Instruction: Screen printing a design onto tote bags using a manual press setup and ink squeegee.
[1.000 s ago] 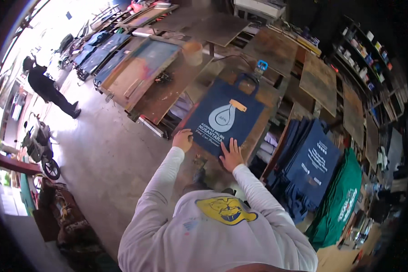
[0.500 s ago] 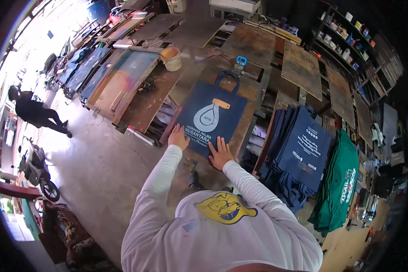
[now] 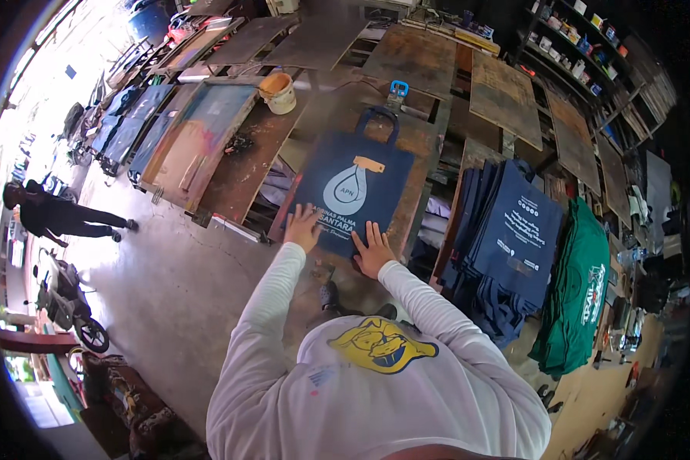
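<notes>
A navy tote bag (image 3: 387, 188) lies flat on a worn board, its handle loop at the far end. A pale drop-shaped print and lettering show on its face, with a small tan strip (image 3: 369, 164) at the top of the drop. My left hand (image 3: 303, 228) rests on the bag's near left part, fingers spread, covering the start of the lettering. Near the lower right edge my right hand (image 3: 373, 251) lies flat on the fabric with fingers stretched out. Neither hand grips anything. Beyond the handle sits a blue-topped clamp-like fitting (image 3: 399, 90).
Right of the board hangs a stack of navy bags (image 3: 514, 230), with green bags (image 3: 579, 291) beside it. To the left are a framed screen (image 3: 199, 130) and a paint-stained bucket (image 3: 278, 96). A person (image 3: 61, 211) walks at far left near a motorbike (image 3: 65, 299).
My left hand has slid up and inward over the start of the lettering. My right hand stays at the lower right. The view has shifted slightly; the person at left has changed stride.
</notes>
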Demonstrator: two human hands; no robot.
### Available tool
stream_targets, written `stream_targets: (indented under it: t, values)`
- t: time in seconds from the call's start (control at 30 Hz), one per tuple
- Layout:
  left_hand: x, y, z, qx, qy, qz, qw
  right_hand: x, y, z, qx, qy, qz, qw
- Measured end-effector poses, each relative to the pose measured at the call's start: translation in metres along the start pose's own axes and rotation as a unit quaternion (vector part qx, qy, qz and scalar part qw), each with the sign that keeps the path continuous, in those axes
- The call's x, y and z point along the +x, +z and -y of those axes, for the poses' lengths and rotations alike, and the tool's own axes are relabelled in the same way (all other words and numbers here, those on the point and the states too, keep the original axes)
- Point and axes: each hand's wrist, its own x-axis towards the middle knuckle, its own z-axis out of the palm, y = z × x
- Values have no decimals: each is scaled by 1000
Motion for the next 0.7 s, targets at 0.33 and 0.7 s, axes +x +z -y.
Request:
stream_targets:
  t: [0.33,0.7]
  values:
    - [-31,-24,26,-126,17,-80,989,-1,-10,7,-11,24,44,999]
    - [-46,-36,10,-6,-5,-179,984,1,4,-1,3,3,-9,1000]
